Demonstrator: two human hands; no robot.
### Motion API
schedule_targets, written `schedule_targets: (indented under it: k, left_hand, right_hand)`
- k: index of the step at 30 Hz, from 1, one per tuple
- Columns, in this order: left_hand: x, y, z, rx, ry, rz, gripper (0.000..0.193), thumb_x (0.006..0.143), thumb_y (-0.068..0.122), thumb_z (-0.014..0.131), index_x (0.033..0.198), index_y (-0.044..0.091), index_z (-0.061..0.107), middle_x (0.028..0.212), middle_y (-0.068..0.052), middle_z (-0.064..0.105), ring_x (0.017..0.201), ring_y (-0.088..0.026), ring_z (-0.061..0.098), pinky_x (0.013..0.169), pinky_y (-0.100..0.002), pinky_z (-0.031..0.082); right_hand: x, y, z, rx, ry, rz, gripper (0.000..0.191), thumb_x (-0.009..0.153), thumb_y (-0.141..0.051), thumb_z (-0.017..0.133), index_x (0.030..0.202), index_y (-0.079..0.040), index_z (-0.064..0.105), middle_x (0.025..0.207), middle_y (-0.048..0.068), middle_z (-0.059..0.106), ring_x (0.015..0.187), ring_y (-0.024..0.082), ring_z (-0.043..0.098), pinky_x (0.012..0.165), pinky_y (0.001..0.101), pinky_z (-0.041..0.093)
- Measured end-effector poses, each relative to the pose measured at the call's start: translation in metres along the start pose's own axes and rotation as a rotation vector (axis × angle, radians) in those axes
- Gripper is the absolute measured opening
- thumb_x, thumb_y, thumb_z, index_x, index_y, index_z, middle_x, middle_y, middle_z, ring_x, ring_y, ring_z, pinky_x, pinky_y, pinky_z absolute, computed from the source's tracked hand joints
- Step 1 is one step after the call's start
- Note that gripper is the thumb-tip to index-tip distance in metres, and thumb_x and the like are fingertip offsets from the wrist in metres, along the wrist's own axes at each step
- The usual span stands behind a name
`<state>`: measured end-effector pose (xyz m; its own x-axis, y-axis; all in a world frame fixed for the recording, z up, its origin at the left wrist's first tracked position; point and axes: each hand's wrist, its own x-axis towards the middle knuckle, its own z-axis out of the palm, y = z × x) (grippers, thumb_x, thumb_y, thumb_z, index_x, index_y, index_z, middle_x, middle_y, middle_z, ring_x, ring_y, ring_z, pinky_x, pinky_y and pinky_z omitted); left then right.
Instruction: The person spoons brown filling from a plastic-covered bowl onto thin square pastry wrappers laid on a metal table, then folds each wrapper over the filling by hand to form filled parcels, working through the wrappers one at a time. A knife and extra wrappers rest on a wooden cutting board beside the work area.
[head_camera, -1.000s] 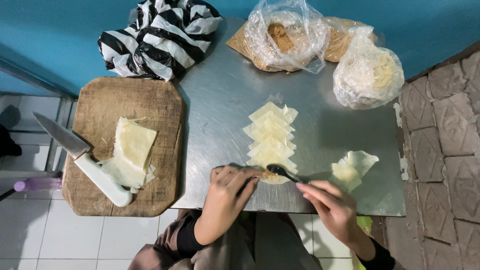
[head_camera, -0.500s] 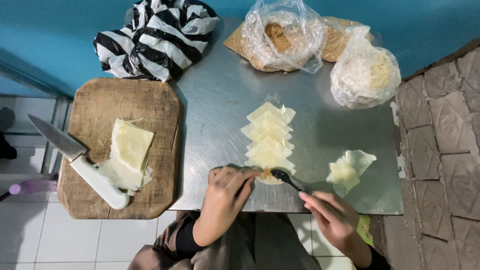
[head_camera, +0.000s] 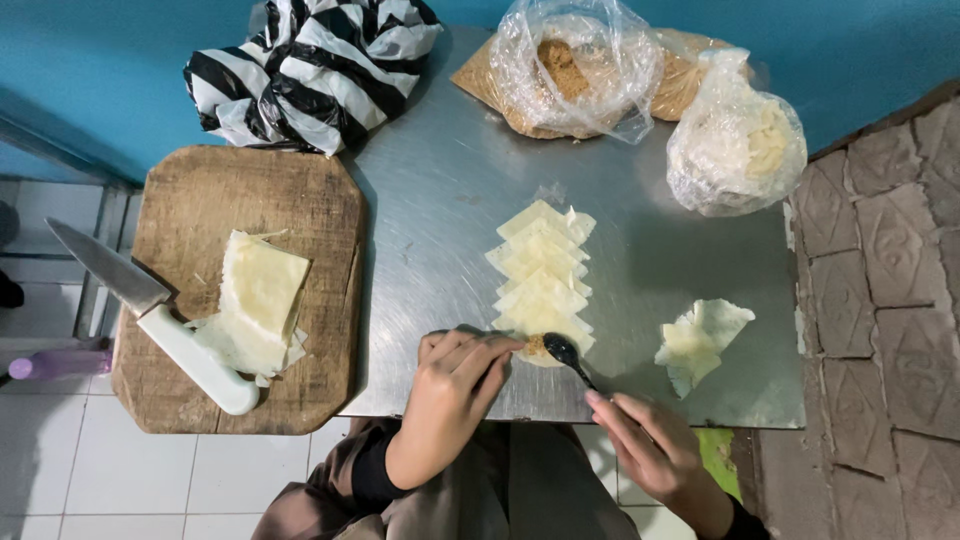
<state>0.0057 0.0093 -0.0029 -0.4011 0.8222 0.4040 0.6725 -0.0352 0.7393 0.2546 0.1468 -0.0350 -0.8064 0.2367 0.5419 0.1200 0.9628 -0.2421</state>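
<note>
A row of overlapping pale square dough wrappers (head_camera: 541, 272) lies down the middle of the steel table (head_camera: 440, 190). My right hand (head_camera: 650, 452) holds a dark spoon (head_camera: 567, 356) by its handle, its bowl over the nearest wrapper, where a small brown lump of filling (head_camera: 536, 347) sits. My left hand (head_camera: 452, 385) rests on the table's front edge, fingertips touching that nearest wrapper beside the filling.
A wooden cutting board (head_camera: 200, 200) at the left carries a stack of wrapper sheets (head_camera: 255, 310) and a white-handled knife (head_camera: 150, 315). A small wrapper pile (head_camera: 700, 340) lies right. At the back: a striped black-and-white bag (head_camera: 310, 65) and two clear plastic bags (head_camera: 575, 65) (head_camera: 735, 145).
My right hand has drawn back toward the table's front edge while the spoon's bowl stays at the nearest wrapper. My left hand has barely moved.
</note>
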Motion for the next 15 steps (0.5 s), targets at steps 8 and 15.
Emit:
schedule_targets:
  k: [8,15]
  left_hand:
    - [0.003,0.001,-0.001,-0.003,-0.016,-0.017,0.021,0.091,0.007,0.071,0.112,0.01,0.073,0.093,-0.004,0.071,0.089,-0.024,0.064,0.085,-0.037,0.043]
    - [0.003,-0.001,0.0,-0.021,-0.041,-0.018,0.02,0.09,0.007,0.072,0.11,0.008,0.073,0.098,-0.005,0.074,0.091,-0.026,0.066,0.083,-0.037,0.045]
  right_hand:
    - [0.046,0.023,-0.076,-0.298,0.137,-0.047,0.038,0.092,0.004,0.076,0.128,-0.003,0.066,0.108,0.012,0.073,0.088,0.017,0.07,0.068,0.0301,0.057]
    - [0.196,0.071,-0.08,-0.225,0.198,-0.012,0.013,0.106,0.004,0.071,0.119,0.001,0.071,0.104,0.014,0.073,0.088,0.026,0.071,0.074,0.033,0.055]
